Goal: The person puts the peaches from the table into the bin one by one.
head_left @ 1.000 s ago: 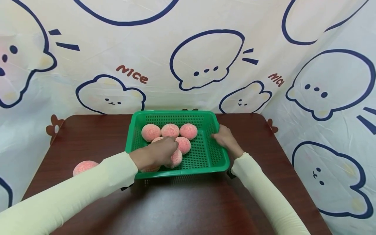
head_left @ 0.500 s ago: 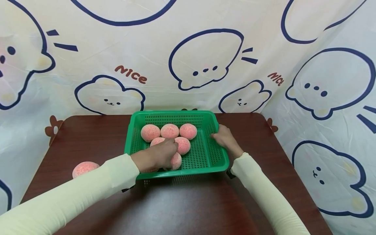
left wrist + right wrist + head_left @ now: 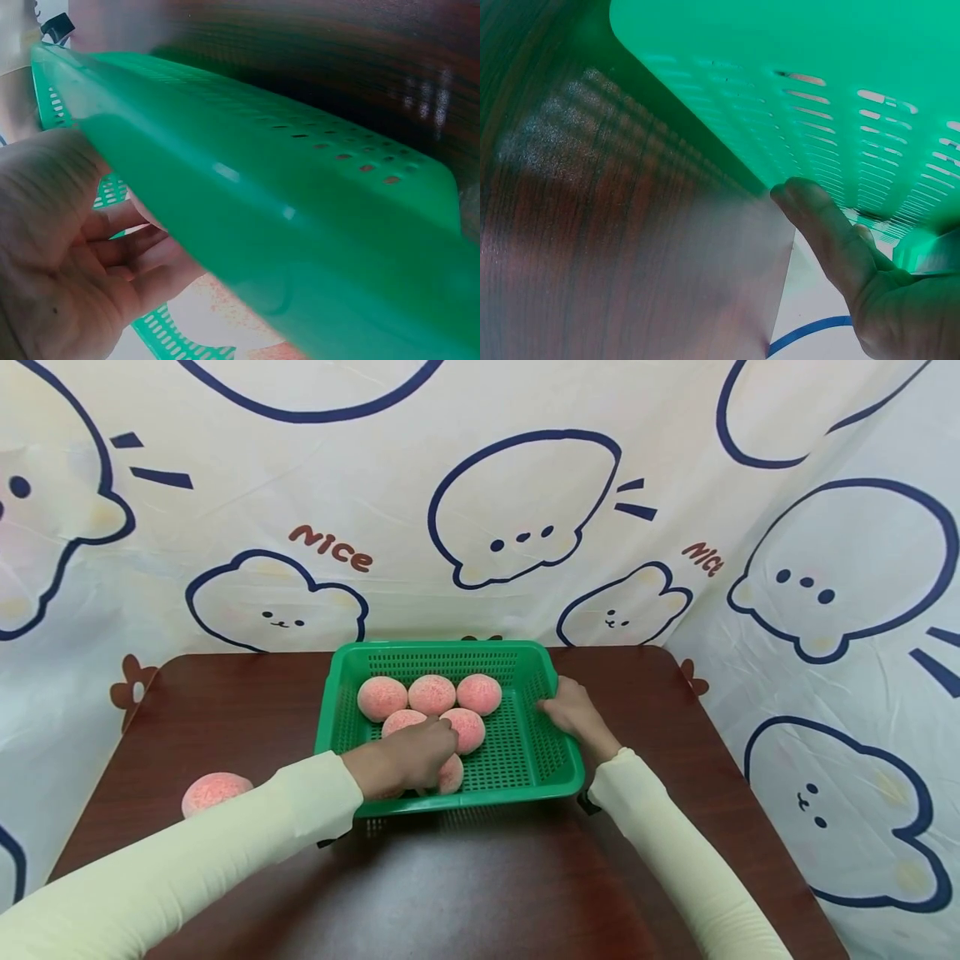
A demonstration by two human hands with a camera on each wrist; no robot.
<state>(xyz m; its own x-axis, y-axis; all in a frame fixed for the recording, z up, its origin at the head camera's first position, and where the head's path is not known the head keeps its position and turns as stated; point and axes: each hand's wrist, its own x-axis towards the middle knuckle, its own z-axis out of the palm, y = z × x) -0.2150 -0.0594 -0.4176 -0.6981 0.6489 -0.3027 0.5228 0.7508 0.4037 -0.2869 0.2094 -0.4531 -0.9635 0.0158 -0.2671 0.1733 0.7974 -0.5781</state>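
Note:
A green plastic basket (image 3: 517, 794) with slotted walls stands on the table, holding several round pink-speckled peaches. Three peaches, among them the middle one (image 3: 432, 695), line its far side. My left hand (image 3: 412, 755) reaches down into the front of the basket, its fingers curled at a peach (image 3: 452, 775) that it mostly covers. In the left wrist view the basket's rim (image 3: 217, 180) crosses in front of those bent fingers (image 3: 161, 274). My right hand (image 3: 573, 717) grips the basket's right rim, thumb inside, with its fingers (image 3: 817, 225) along the outer wall in the right wrist view.
One more peach (image 3: 216, 792) lies on the dark wooden table (image 3: 480, 893), left of the basket and beside my left sleeve (image 3: 225, 835). A white curtain (image 3: 420, 610) with cartoon drawings hangs behind the table and along its sides.
My left hand has sunk a little and shifted slightly right, covering more of the front peach. My right hand stays on the rim, and the basket keeps its place.

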